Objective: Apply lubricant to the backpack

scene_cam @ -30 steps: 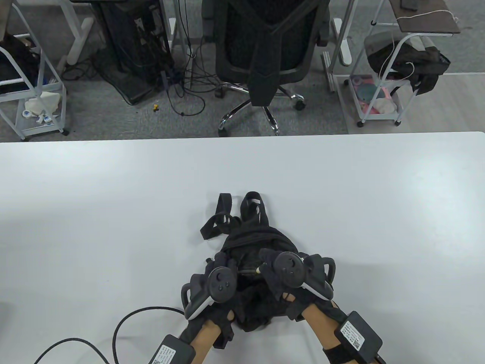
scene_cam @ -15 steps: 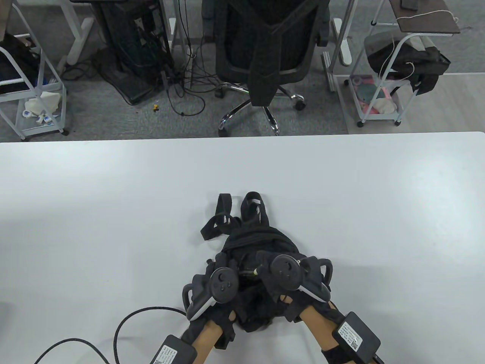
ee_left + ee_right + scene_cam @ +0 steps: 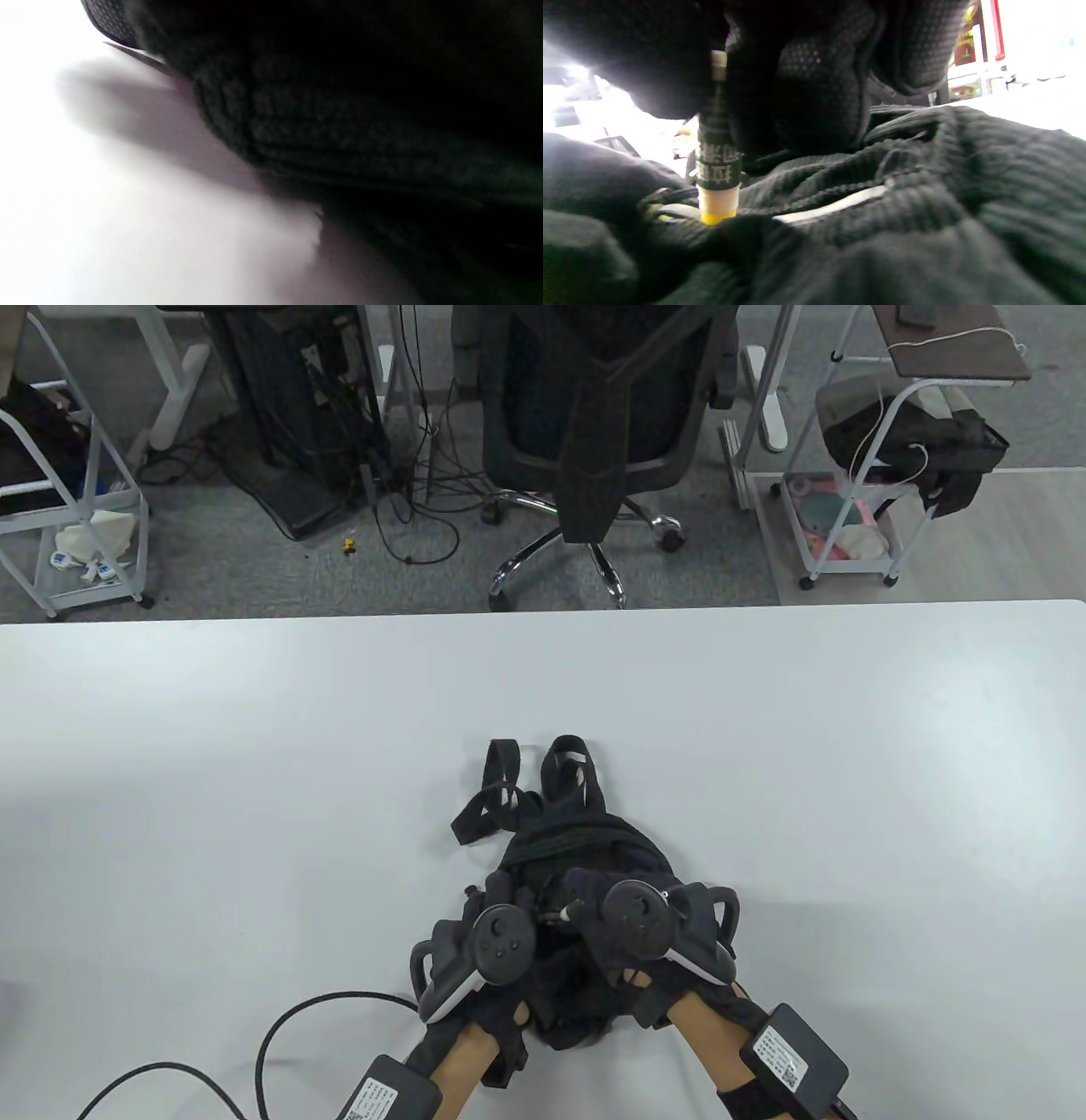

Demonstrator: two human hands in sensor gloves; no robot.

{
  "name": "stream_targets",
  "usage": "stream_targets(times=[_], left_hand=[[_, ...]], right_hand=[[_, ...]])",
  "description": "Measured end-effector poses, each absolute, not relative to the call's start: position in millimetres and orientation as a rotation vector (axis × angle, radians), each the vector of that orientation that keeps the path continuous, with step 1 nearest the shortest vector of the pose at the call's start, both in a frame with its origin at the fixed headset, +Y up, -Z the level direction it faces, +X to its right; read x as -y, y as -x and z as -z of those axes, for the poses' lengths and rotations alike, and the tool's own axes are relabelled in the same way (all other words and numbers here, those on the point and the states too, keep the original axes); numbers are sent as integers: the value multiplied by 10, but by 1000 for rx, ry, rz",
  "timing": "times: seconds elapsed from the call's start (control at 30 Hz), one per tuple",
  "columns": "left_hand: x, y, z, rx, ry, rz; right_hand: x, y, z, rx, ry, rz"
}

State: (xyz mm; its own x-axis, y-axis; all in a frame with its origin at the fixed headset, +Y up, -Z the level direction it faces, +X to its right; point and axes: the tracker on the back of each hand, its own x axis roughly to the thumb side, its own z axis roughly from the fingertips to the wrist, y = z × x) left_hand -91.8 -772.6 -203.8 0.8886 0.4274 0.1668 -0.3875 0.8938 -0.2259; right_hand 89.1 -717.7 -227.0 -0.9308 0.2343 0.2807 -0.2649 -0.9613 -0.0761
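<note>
A small black backpack (image 3: 585, 848) lies on the white table (image 3: 254, 746), straps pointing away from me. My right hand (image 3: 594, 912) holds a dark green lubricant stick (image 3: 717, 169) with a yellowish tip. The tip touches the bag's ribbed fabric (image 3: 925, 203) by the zipper line. In the table view only the stick's pale end (image 3: 570, 913) shows between the hands. My left hand (image 3: 501, 899) rests on the near left part of the bag and holds the fabric down. In the left wrist view I see only dark fabric (image 3: 360, 127) on the table.
A black cable (image 3: 280, 1035) curves over the table at the near left. A black office chair (image 3: 594, 424) stands beyond the far table edge, with white carts (image 3: 874, 475) at either side on the floor.
My right hand has slid a little to the left with the stick, toward the left hand. The left hand and the backpack have barely moved.
</note>
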Motion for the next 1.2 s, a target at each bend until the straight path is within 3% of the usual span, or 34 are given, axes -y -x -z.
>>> stream_targets(times=[1.2], left_hand=[[7723,863,2030,217,190,-380]], right_hand=[[7156,-639,2130,239,-516,-2873]])
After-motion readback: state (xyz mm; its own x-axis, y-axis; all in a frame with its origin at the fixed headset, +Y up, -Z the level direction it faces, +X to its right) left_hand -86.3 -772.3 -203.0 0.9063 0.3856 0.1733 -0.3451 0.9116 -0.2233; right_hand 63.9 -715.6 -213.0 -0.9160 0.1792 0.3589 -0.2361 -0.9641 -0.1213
